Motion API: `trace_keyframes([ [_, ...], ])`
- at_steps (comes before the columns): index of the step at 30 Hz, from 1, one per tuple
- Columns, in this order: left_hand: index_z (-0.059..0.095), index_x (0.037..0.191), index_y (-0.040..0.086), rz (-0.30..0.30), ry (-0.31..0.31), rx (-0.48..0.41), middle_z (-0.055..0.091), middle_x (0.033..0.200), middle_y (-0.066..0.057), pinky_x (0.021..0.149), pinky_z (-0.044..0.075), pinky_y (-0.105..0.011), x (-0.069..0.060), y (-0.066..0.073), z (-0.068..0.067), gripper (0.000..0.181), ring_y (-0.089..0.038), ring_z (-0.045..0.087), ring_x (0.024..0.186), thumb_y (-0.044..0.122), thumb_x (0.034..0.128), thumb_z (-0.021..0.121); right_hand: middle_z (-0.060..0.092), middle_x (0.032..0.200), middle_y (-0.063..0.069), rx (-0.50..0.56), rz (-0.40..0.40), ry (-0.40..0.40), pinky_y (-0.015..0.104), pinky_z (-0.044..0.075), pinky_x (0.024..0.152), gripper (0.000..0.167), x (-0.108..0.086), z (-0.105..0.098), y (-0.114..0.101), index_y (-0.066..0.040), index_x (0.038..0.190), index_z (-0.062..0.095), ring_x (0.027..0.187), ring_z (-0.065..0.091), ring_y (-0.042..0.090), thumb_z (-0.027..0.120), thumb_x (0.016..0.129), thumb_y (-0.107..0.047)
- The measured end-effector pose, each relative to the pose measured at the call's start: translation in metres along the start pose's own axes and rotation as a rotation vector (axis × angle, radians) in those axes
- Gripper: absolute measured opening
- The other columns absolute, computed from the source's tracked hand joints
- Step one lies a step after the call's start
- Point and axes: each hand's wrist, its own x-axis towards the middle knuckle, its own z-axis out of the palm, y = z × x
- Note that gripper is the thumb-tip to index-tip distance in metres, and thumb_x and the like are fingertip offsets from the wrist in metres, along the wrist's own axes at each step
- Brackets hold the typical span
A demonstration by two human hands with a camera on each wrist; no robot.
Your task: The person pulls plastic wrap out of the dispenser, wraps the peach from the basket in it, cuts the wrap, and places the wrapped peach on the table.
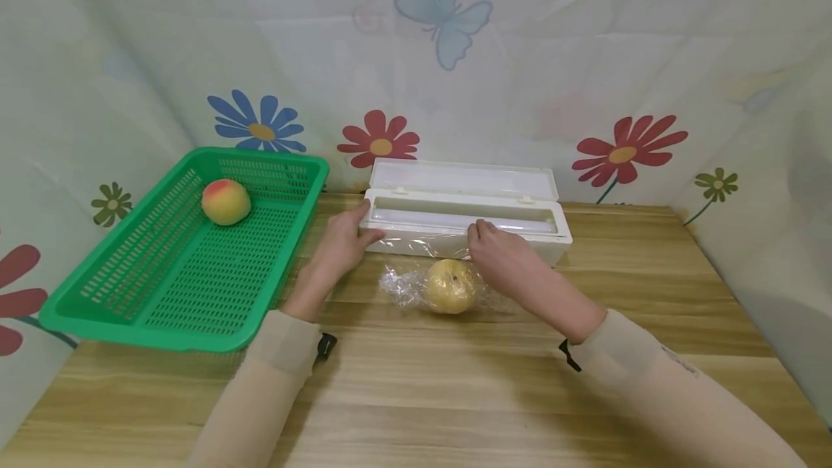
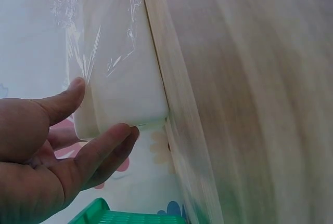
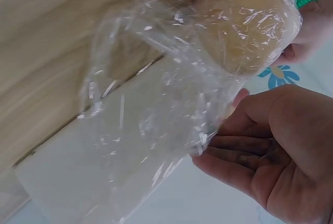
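A long white cling film box lies near the back of the table, its lid raised and a roll of film inside. My left hand grips the box's left end, with the thumb on one side and fingers round the corner. At the front edge of the box, my right hand pinches the clear cling film with curled fingers. The film runs down from the box around a round yellow fruit, perhaps a pear, and bunches up on its left side.
To the left stands a green plastic basket with slotted walls, holding a yellow and pink peach. A flower-printed cloth hangs behind the wooden table and along its sides. Both wrists wear black straps.
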Motion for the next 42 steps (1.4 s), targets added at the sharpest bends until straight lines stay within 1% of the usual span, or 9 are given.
trace_keyframes([
  [3,0.036,0.155,-0.006,-0.009,-0.006,-0.005,0.043,0.153,-0.026,0.114,0.036,-0.049,0.000,0.000,-0.001,0.070,-0.038,0.042,0.141,0.022,0.0997,0.070,0.065,0.112,0.032,-0.001,0.018,0.039,0.037,0.059,0.056,0.026,-0.010,0.004,0.008,0.021,0.114,0.059,0.094,0.071,0.037,0.059,0.089,0.013],
  [5,0.035,0.155,-0.006,-0.010,-0.007,-0.005,0.042,0.153,-0.026,0.113,0.037,-0.049,0.000,0.000,-0.001,0.070,-0.038,0.042,0.141,0.022,0.0999,0.070,0.065,0.113,0.033,0.008,0.030,0.047,0.039,0.059,0.058,0.026,-0.017,0.006,0.014,0.021,0.114,0.059,0.094,0.071,0.038,0.058,0.089,0.014],
  [10,0.036,0.154,-0.007,0.002,-0.002,0.012,0.043,0.152,-0.027,0.113,0.037,-0.049,0.001,-0.003,-0.001,0.070,-0.039,0.043,0.140,0.022,0.0997,0.070,0.062,0.121,0.037,0.017,0.033,0.044,0.042,0.060,0.073,0.031,-0.030,0.008,0.023,0.022,0.119,0.057,0.110,0.066,0.043,0.056,0.090,0.014],
  [13,0.037,0.154,-0.007,0.004,-0.002,0.013,0.044,0.151,-0.027,0.113,0.037,-0.049,0.000,-0.003,-0.001,0.070,-0.039,0.044,0.140,0.022,0.0995,0.070,0.061,0.123,0.038,0.005,0.035,0.043,0.043,0.060,0.077,0.032,-0.036,0.009,0.025,0.023,0.122,0.056,0.114,0.065,0.044,0.057,0.091,0.013],
  [20,0.037,0.154,-0.006,0.006,-0.002,0.018,0.045,0.151,-0.026,0.114,0.037,-0.049,-0.001,-0.001,0.000,0.069,-0.039,0.044,0.140,0.022,0.1001,0.069,0.059,0.126,0.040,0.017,0.062,0.047,0.045,0.060,0.077,0.034,-0.046,0.012,0.029,0.024,0.124,0.053,0.118,0.062,0.045,0.056,0.092,0.012],
  [23,0.037,0.154,-0.006,0.010,0.001,0.015,0.046,0.151,-0.027,0.113,0.037,-0.049,-0.001,0.000,0.000,0.069,-0.039,0.045,0.140,0.022,0.1000,0.070,0.058,0.126,0.040,0.020,0.067,0.060,0.046,0.059,0.081,0.035,-0.048,0.012,0.030,0.024,0.125,0.053,0.118,0.062,0.046,0.055,0.091,0.014],
  [28,0.037,0.154,-0.006,0.016,0.001,0.012,0.045,0.151,-0.025,0.113,0.038,-0.048,-0.001,0.001,0.000,0.069,-0.038,0.045,0.140,0.023,0.0998,0.070,0.060,0.122,0.040,-0.027,0.052,0.081,0.046,0.056,0.088,0.034,-0.054,0.014,0.035,0.025,0.123,0.054,0.114,0.064,0.045,0.057,0.091,0.014],
  [36,0.037,0.154,-0.006,0.017,-0.002,0.007,0.045,0.152,-0.026,0.113,0.038,-0.049,0.000,-0.001,-0.001,0.070,-0.038,0.044,0.140,0.023,0.0999,0.070,0.059,0.122,0.042,-0.015,0.114,0.057,0.051,0.056,0.086,0.033,-0.071,0.016,0.049,0.027,0.122,0.053,0.111,0.065,0.048,0.059,0.093,0.013],
  [42,0.037,0.154,-0.005,0.004,-0.004,0.002,0.044,0.152,-0.025,0.113,0.038,-0.049,0.000,-0.003,0.000,0.070,-0.037,0.044,0.140,0.024,0.0996,0.070,0.060,0.121,0.041,-0.058,0.139,0.071,0.052,0.057,0.086,0.035,-0.081,0.019,0.052,0.026,0.123,0.054,0.107,0.067,0.047,0.062,0.094,0.009],
])
